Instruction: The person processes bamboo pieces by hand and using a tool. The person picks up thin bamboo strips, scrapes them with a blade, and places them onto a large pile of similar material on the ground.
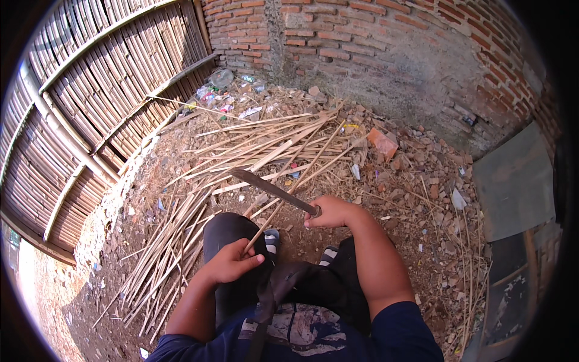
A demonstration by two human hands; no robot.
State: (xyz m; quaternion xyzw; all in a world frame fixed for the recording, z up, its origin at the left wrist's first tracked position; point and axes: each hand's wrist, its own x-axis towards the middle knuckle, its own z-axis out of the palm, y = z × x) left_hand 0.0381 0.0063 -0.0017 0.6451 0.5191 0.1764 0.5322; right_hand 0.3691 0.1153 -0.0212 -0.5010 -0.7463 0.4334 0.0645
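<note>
My right hand (333, 213) is closed round the handle of a machete (271, 189). Its long dark blade points up and to the left, over the ground in front of my knees. Near my left knee, my left hand (234, 262) grips the near end of a thin bamboo strip (271, 216). That strip slants away to the upper right and passes behind the blade; whether the two touch I cannot tell. Many split bamboo strips (265, 154) lie in a loose pile ahead, and more long strips (172, 256) are spread on the ground to my left.
A bamboo fence (114, 66) stands at the left, and a brick wall (356, 45) closes off the back. Rubble and a large broken brick (382, 143) lie at the right. Litter (220, 96) gathers in the far corner. A grey panel (512, 184) leans at the far right.
</note>
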